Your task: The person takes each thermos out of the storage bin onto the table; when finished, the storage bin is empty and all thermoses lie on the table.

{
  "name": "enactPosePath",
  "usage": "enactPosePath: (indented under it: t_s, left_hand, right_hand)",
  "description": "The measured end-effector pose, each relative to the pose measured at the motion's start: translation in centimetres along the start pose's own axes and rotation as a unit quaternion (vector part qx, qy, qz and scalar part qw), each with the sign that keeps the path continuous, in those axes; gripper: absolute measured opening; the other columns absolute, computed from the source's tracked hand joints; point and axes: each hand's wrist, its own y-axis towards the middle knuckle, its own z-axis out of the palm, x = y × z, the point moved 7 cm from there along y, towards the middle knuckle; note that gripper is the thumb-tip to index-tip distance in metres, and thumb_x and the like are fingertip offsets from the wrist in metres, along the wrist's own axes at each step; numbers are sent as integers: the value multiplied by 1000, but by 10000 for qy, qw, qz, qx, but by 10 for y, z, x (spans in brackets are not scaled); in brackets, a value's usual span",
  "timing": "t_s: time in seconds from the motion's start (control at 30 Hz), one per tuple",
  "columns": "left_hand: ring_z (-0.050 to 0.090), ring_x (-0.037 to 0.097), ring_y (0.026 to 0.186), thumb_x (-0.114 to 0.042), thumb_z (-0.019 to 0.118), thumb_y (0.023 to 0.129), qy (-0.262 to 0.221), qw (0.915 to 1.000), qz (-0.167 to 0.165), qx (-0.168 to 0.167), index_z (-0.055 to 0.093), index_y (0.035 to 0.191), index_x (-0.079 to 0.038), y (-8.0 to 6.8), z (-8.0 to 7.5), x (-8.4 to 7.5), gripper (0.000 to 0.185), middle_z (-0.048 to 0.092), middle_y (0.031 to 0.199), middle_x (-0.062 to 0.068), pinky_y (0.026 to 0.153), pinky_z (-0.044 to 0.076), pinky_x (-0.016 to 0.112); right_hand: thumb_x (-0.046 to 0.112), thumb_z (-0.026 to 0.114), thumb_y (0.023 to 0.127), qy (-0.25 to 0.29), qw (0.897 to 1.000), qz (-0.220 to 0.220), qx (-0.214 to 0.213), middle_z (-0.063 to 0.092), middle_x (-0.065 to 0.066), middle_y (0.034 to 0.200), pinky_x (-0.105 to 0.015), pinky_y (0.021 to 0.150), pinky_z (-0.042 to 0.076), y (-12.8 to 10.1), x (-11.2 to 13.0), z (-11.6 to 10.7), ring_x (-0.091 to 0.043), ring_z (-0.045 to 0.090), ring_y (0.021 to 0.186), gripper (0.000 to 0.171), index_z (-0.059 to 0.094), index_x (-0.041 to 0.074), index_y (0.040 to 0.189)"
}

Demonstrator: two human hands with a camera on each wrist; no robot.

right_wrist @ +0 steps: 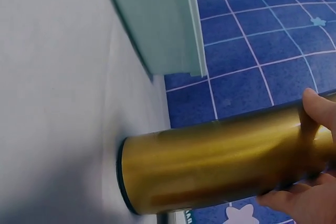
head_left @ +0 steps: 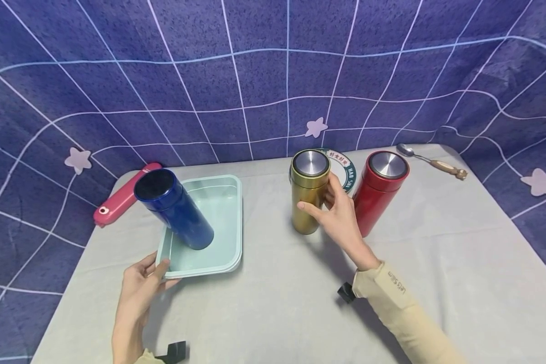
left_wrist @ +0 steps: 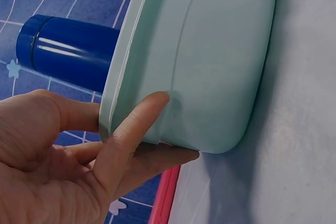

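A gold thermos (head_left: 306, 207) with a steel-topped lid stands upright at the middle of the table. My right hand (head_left: 338, 212) grips its upper part, thumb on the near side and fingers round the right; in the right wrist view its base is right at the tabletop. With my left hand (head_left: 138, 283) I hold the near left corner of a mint-green plastic tub (head_left: 239, 222), thumb at the rim and fingers along the outer wall. A blue thermos (head_left: 186, 217) stands inside the tub. Just right of my right hand is a red thermos (head_left: 374, 202).
Behind the gold thermos lies a round plate with a green lettered rim (head_left: 350, 172). A spoon with a wooden handle (head_left: 441, 166) is at the back right. Left of the tub lies a long pink case (head_left: 123, 199). A blue gridded curtain (head_left: 264, 76) hangs along the table's back edge.
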Motion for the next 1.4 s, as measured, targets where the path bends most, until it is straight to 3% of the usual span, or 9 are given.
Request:
enactPosePath:
  t_s: [0.2,0.43,0.63,0.73,1.03,1.17,1.4]
  left_hand:
    - [68,10,92,-5,45,102,28,10000,-57,8,20,147,17,-1,1,1,55,39,139,39,80,60,23]
    - [68,8,91,-5,45,102,-18,10000,-37,30,21,146,17,-1,1,0,56,39,140,39,81,60,23]
    - [68,19,98,-5,46,101,147,9998,28,-95,22,146,17,0,-1,-2,55,42,138,39,80,60,24]
    - [66,24,102,-5,46,101,166,9998,-1,-97,22,146,17,1,-1,-1,56,42,138,39,80,60,24]
    - [67,15,99,-5,45,102,-79,9999,-94,42,19,148,15,1,-1,1,57,38,142,38,82,60,23]
    - [65,19,103,-5,45,102,-108,9999,-76,28,19,148,16,0,-1,-1,56,38,141,38,82,60,24]
    - [65,14,101,-6,45,102,-217,9997,-53,93,19,148,15,-1,-1,-2,57,37,142,38,83,59,23]
  right_hand:
    - [16,83,79,-66,10000,-5,25,58,-14,135,-41,111,45,-3,-1,1,-25,52,127,77,42,12,143]
    - [22,80,84,-153,9996,142,205,40,-11,152,-43,115,38,-14,0,-1,-27,40,137,93,22,21,156]
    - [22,78,85,-312,9985,225,391,27,-10,159,-50,114,38,-29,6,-2,-29,34,142,98,12,24,158]
    - [20,79,84,-319,9984,230,409,28,-12,158,-48,113,39,-39,10,-4,-29,34,141,100,12,22,158]
    - [6,80,81,-14,9993,-57,380,38,-12,153,-44,109,44,-69,24,-5,-30,40,138,97,22,25,156]
    - [2,80,79,190,9984,-308,429,42,-11,151,-40,106,46,-76,29,2,-31,44,135,93,29,20,155]
    - [5,79,81,388,9950,-498,779,48,-14,147,-38,105,48,-78,30,25,-32,48,132,87,32,16,153]
